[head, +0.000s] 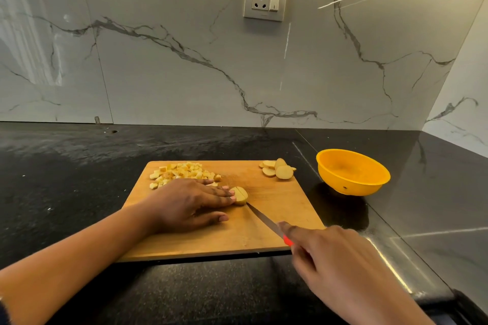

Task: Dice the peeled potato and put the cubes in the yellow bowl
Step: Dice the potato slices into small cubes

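On a wooden cutting board (277, 208) my left hand (184, 203) lies flat, its fingertips pressing a small stack of potato slices (240, 195) with a cut line through it. My right hand (335, 264) grips a red-handled knife (264, 220); its blade tip touches the board just beside that stack. A heap of potato cubes (182, 172) lies at the board's far left. Several round potato slices (277, 168) lie at the far right corner. The yellow bowl (352, 171) stands on the counter right of the board, with nothing inside it.
The board rests on a black stone counter (79, 179) that meets a marbled wall at the back and the right. A wall socket (265, 0) sits above. The counter's front edge runs near my right hand.
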`<move>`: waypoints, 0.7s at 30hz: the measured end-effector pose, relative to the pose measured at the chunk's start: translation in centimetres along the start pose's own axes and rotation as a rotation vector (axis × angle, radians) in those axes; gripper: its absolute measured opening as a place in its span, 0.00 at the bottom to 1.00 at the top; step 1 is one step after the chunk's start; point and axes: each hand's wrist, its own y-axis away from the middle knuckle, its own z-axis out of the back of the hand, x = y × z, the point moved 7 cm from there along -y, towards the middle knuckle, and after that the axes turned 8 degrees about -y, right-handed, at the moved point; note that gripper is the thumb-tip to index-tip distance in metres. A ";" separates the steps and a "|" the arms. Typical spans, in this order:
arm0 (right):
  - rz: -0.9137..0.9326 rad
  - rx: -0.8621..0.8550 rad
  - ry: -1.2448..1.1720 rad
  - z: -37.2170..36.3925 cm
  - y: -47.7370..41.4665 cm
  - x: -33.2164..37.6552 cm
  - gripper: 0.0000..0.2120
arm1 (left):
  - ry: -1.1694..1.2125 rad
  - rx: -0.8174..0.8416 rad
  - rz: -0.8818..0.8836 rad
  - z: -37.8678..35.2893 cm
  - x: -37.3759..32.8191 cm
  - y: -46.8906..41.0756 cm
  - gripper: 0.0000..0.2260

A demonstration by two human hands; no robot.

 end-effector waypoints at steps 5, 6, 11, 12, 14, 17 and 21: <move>-0.012 -0.113 0.005 0.4 -1.7 0.2 0.22 | -0.046 -0.075 -0.015 0.6 -0.2 0.2 0.23; -0.017 -0.112 0.001 0.0 -2.3 0.3 0.22 | -0.052 -0.075 -0.017 0.6 -0.2 0.2 0.22; -0.005 -0.074 -0.046 -1.6 -3.6 0.6 0.22 | -0.067 -0.059 -0.016 0.5 -0.2 0.1 0.23; -0.002 -0.071 -0.047 -1.7 -3.6 0.7 0.22 | -0.065 -0.047 -0.012 0.4 -0.1 0.1 0.24; 0.009 -0.071 -0.036 -1.8 -3.7 0.8 0.22 | -0.057 -0.027 -0.006 0.2 0.0 0.1 0.24; 0.033 -0.066 0.003 -1.8 -3.9 1.0 0.22 | -0.062 -0.037 -0.018 0.1 0.2 0.0 0.24; 0.048 0.019 0.061 -2.1 -5.2 1.1 0.22 | -0.051 -0.010 -0.018 -0.1 0.2 0.0 0.25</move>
